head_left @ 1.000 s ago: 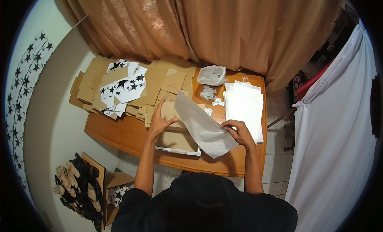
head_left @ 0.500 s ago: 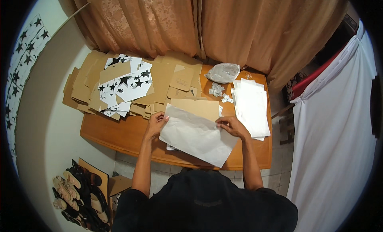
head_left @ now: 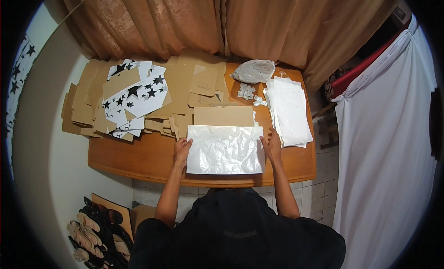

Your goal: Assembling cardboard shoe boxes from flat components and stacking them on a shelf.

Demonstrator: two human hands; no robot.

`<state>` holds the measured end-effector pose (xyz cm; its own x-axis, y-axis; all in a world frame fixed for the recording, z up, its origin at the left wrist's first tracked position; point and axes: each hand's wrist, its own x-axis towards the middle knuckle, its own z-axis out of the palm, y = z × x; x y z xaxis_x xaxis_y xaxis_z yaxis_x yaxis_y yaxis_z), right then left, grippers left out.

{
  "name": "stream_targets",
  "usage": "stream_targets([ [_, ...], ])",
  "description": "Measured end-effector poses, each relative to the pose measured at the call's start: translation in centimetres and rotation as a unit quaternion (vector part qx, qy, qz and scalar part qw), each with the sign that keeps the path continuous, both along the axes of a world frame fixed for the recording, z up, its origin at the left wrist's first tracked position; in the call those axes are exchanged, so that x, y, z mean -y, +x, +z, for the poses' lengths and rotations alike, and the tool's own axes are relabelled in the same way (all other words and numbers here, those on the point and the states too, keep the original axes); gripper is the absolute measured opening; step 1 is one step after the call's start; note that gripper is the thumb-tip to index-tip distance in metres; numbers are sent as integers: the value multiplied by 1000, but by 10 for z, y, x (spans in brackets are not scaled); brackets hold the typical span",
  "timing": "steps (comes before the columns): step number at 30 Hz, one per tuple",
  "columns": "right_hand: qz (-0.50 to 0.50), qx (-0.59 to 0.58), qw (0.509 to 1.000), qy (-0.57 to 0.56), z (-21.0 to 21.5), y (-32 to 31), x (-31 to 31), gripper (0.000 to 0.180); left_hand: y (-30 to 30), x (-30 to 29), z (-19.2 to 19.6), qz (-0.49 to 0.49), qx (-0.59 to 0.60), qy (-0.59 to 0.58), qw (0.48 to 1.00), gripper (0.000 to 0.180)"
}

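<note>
A glossy, crinkled white sheet (head_left: 225, 151) lies squared up near the table's front edge. My left hand (head_left: 182, 151) grips its left edge near the upper corner, fingers closed. At the upper right corner, my right hand (head_left: 272, 144) pinches the sheet between thumb and fingers. Just beyond the sheet, and partly covered by it, is a flat brown cardboard piece (head_left: 224, 116). A stack of white sheets (head_left: 289, 112) rests to the right of my right hand.
Cardboard pieces (head_left: 83, 107) and star-printed white sheets (head_left: 138, 95) are piled at the table's left. A clear plastic bag (head_left: 254, 71) and small white packets (head_left: 246, 91) sit at the back right. Brown curtains (head_left: 259, 28) hang behind; shoes (head_left: 99, 232) stand at lower left.
The sheet has turned from a slant to lie straight, and a shinier face shows on top. My right hand has shifted to its right corner; my left still holds the left side.
</note>
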<state>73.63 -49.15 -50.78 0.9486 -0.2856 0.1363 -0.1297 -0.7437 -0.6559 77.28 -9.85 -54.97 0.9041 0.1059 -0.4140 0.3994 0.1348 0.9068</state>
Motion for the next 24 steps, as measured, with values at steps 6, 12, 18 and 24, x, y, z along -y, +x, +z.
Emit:
stream_targets([
  [6,-46,-137,972,188,-33,-19,15,27,-22,-3,23,-36,-49,91,994,17],
  [12,-41,-74,979,185,-36,-8,15,16,-27,-10,16,-89,-56,95,990,11],
  [18,-67,-89,982,151,-21,0,12,18,-32,-10,6,-86,-23,85,992,11],
  [24,-45,-24,998,-30,12,-13,-11,34,-40,1,22,-23,64,217,974,18],
])
